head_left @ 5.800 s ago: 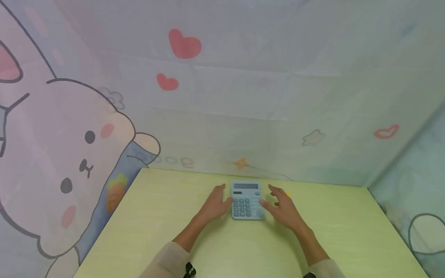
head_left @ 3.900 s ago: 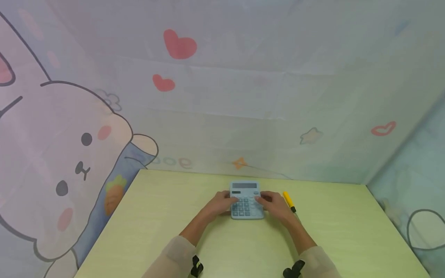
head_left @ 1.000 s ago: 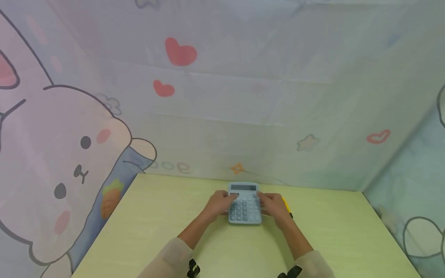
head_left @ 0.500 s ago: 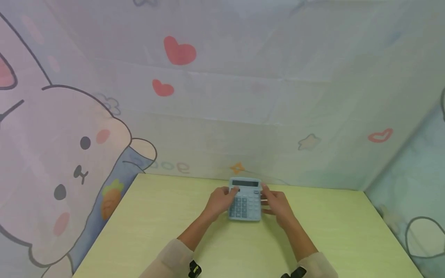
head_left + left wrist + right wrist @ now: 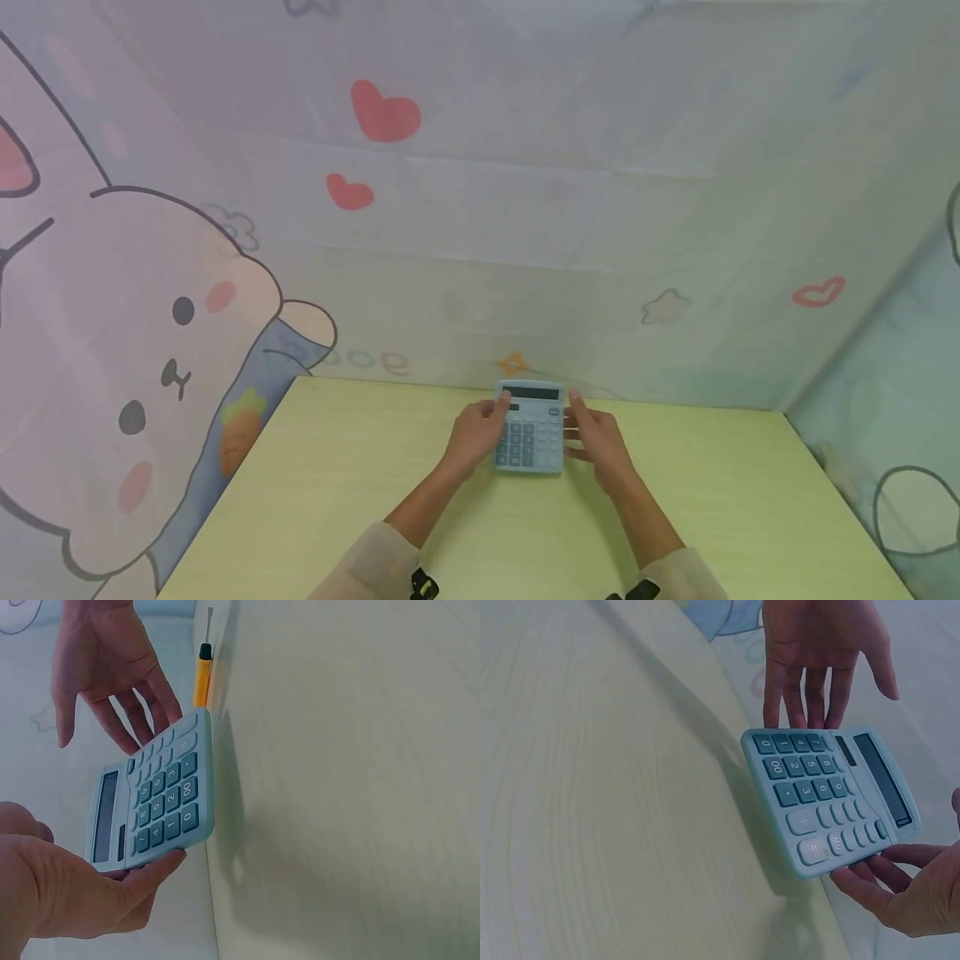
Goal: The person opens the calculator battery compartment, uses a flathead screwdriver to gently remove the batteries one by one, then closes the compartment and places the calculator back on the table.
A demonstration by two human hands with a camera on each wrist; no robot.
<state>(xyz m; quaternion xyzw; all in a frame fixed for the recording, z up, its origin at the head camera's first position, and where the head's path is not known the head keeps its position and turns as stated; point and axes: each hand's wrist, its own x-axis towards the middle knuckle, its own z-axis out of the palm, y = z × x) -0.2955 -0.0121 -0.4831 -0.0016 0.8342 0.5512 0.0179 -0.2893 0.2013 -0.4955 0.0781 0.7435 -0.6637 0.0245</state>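
Note:
A light blue calculator (image 5: 528, 429) with a dark display is held up off the table between my two hands, its keys facing me. Its shadow falls apart from it in both wrist views. My left hand (image 5: 474, 433) supports the left edge; in the right wrist view its fingers (image 5: 815, 694) run straight down to that edge, thumb sticking out to the side. At the opposite edge is my right hand (image 5: 602, 440). Its fingers (image 5: 135, 716) are extended against the calculator in the left wrist view, with the thumb spread clear. Fingertips underneath are partly hidden.
A screwdriver (image 5: 203, 675) with a yellow handle lies on the table beyond the calculator in the left wrist view. The pale yellow-green table (image 5: 360, 450) ends at a printed cloth backdrop (image 5: 480, 208) right behind the hands.
Earliest, the calculator lay flat with my hands beside it. Both hands then gripped it with thumbs on top and raised it. Now the thumbs have lifted off; the screwdriver is hidden in the head view.

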